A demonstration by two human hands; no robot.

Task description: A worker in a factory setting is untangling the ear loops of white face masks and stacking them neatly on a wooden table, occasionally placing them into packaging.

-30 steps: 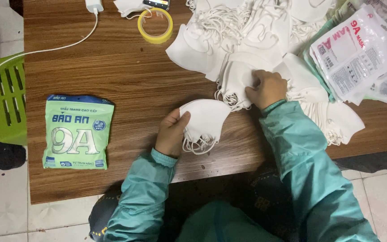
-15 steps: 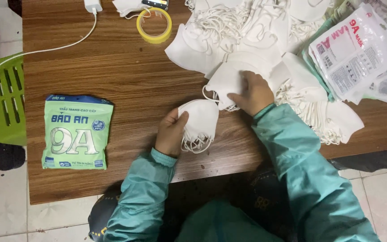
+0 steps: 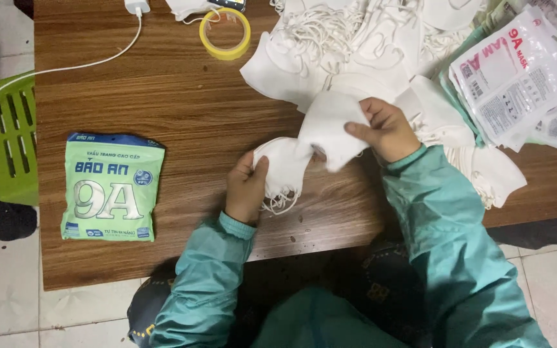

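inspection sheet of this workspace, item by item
surface: brown wooden table, bare in the middle.
job's things: small stack of white masks under the left hand; right hand pinches one white mask above the stack; big heap of loose white masks at the far edge.
clutter: green sealed mask packet at left; yellow tape roll; printed flat bags at right.
grippers: both hands bare, teal sleeves, each closed on masks.
cables: white cable runs from a white plug off the left edge.
surroundings: green slatted crate, pale tiled floor.
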